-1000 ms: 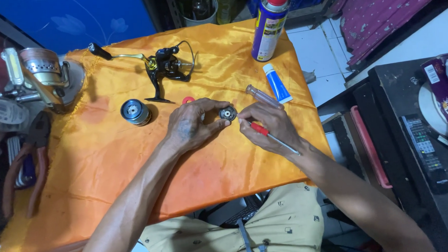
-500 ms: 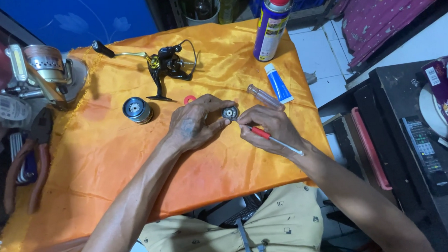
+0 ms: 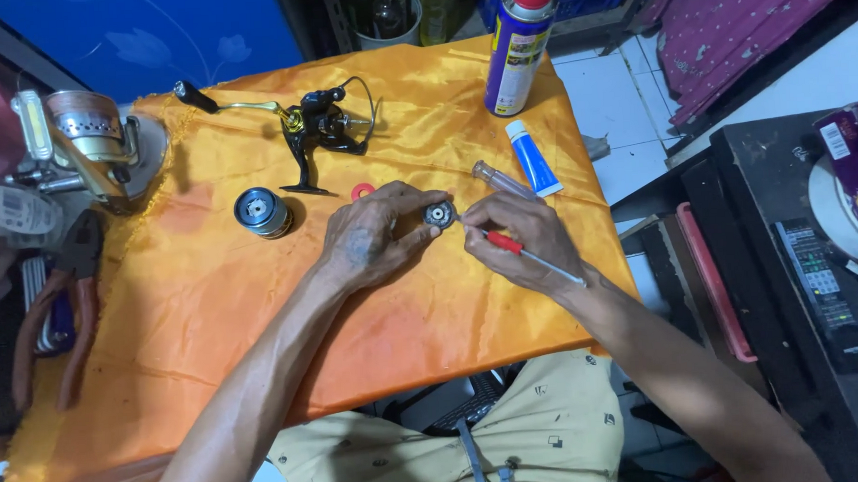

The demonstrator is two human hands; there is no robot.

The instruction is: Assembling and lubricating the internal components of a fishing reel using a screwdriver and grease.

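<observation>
Metal part (image 3: 439,214) half-hidden by fingers (image 3: 411,205).

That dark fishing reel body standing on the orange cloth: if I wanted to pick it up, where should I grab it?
Probably by the dark stem of the reel body, coming from above on the near side. It stands upright on its foot, so the stem is exposed. The crank handle juts out to the left and the thin wire bail loops on the right; both look awkward or delicate to grip.
</observation>
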